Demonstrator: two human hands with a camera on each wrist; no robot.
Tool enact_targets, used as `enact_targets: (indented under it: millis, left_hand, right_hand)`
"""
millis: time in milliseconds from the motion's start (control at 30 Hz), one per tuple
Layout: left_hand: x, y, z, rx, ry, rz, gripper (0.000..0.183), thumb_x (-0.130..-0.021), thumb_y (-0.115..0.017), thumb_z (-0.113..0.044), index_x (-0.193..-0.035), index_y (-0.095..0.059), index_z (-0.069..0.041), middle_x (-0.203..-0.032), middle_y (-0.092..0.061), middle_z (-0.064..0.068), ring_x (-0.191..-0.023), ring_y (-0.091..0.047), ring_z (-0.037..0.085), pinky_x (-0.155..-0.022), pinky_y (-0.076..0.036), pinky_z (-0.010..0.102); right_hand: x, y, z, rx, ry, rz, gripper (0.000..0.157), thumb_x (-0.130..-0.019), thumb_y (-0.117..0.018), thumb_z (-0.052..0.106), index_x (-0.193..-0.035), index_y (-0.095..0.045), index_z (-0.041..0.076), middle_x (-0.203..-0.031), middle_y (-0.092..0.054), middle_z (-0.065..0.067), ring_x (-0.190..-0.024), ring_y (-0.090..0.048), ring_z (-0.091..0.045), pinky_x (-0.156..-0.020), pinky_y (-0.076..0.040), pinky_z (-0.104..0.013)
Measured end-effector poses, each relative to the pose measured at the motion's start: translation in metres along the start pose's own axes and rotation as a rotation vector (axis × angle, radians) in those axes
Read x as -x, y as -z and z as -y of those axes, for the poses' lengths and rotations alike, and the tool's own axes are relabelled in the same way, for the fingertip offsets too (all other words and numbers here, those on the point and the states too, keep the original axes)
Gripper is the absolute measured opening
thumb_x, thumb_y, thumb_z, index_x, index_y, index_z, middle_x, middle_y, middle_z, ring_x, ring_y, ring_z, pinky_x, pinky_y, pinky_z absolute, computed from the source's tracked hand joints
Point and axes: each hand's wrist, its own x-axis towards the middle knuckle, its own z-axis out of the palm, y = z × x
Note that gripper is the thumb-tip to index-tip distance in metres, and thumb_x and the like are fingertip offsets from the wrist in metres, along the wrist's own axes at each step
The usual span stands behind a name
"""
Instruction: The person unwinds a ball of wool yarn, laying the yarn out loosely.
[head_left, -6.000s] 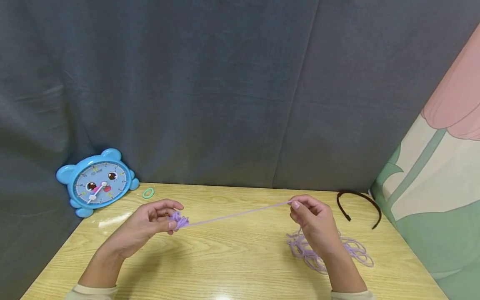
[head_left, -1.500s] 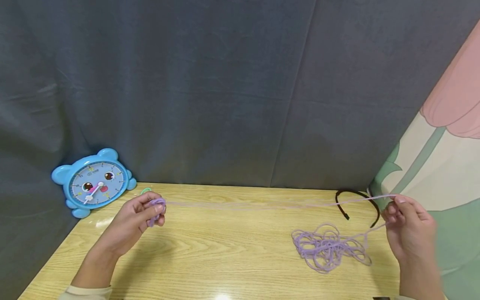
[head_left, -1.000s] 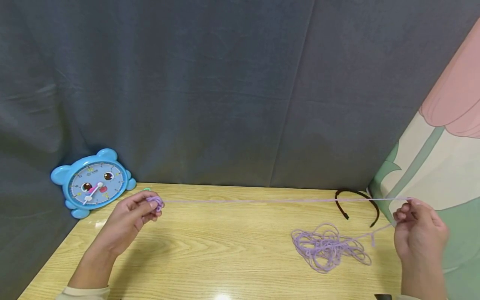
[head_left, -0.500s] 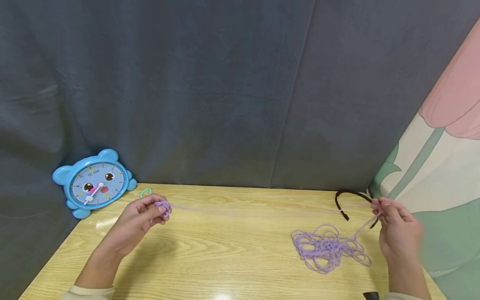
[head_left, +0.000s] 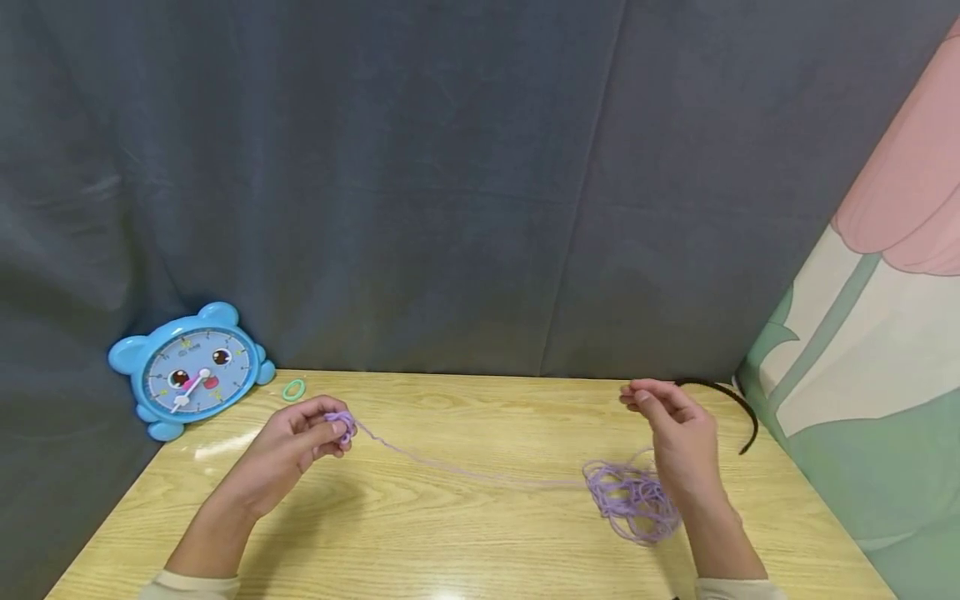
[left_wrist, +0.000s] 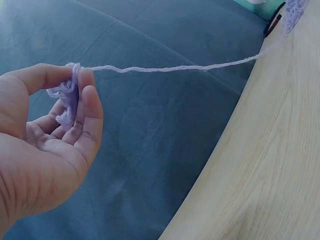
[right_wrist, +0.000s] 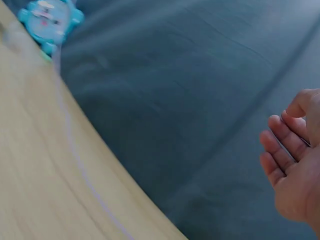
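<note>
My left hand pinches a small wound bundle of light purple yarn between thumb and fingers, above the left part of the table. From the bundle a slack yarn strand sags rightward to a loose yarn pile lying on the table. My right hand is raised over that pile and covers part of it. In the right wrist view its fingers are loosely bent with nothing between them, and the strand runs well away from the hand.
A blue bear-shaped toy clock leans on the dark curtain at the back left, with a green ring beside it. A black headband lies at the back right, partly behind my right hand. The wooden table spans the front.
My right hand has let go of the strand and moved left from the table's right side. The strand, taut a second ago, now hangs slack. My left hand has shifted slightly right, still holding the bundle.
</note>
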Motion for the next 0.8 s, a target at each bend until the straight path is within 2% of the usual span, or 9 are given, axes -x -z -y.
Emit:
enact_targets:
  millis: [67, 333, 600, 700, 800]
  left_hand:
    - [0.0, 0.0, 0.001, -0.004, -0.004, 0.002, 0.013, -0.106, -0.053, -0.004, -0.114, -0.062, -0.007, -0.099, -0.069, -0.006, -0.089, -0.066, 0.007, -0.082, -0.058, 0.024]
    - [-0.002, -0.003, 0.001, -0.031, 0.014, -0.003, 0.011, -0.105, -0.055, -0.006, -0.113, -0.062, -0.007, -0.099, -0.069, -0.006, -0.089, -0.066, 0.007, -0.083, -0.058, 0.025]
    - [0.0, -0.005, 0.0, -0.023, 0.003, 0.018, 0.01, -0.105, -0.054, -0.005, -0.113, -0.061, -0.005, -0.098, -0.068, -0.005, -0.089, -0.066, 0.007, -0.082, -0.058, 0.025]
    - [0.0, -0.005, 0.001, -0.02, 0.003, 0.023, 0.011, -0.105, -0.054, -0.005, -0.114, -0.061, -0.004, -0.099, -0.069, -0.005, -0.089, -0.067, 0.007, -0.083, -0.058, 0.025]
    - [0.0, -0.006, 0.001, -0.02, 0.005, 0.028, 0.012, -0.105, -0.054, -0.005, -0.115, -0.061, -0.004, -0.1, -0.069, -0.005, -0.09, -0.067, 0.007, -0.084, -0.059, 0.025]
  right_hand:
    - [0.004, -0.017, -0.006, 0.041, -0.031, 0.071, 0.021, -0.101, -0.063, 0.005, -0.111, -0.066, -0.014, -0.096, -0.079, 0.003, -0.09, -0.074, -0.01, -0.091, -0.057, -0.022]
    - [0.02, -0.075, -0.029, 0.056, -0.103, 0.322, 0.028, -0.101, -0.066, 0.01, -0.117, -0.063, -0.012, -0.103, -0.077, 0.006, -0.098, -0.073, -0.008, -0.093, -0.058, -0.024]
    - [0.036, -0.134, -0.041, -0.021, -0.136, 0.486, 0.03, -0.1, -0.067, 0.012, -0.119, -0.063, -0.011, -0.104, -0.074, 0.005, -0.1, -0.071, -0.009, -0.097, -0.058, -0.028]
    - [0.044, -0.155, -0.045, -0.033, -0.164, 0.537, 0.029, -0.1, -0.068, 0.013, -0.119, -0.065, -0.009, -0.107, -0.075, 0.001, -0.1, -0.071, -0.009, -0.098, -0.057, -0.028]
    - [0.051, -0.174, -0.049, -0.028, -0.183, 0.584, 0.029, -0.1, -0.068, 0.014, -0.12, -0.066, -0.007, -0.112, -0.074, -0.011, -0.101, -0.07, -0.009, -0.098, -0.057, -0.026]
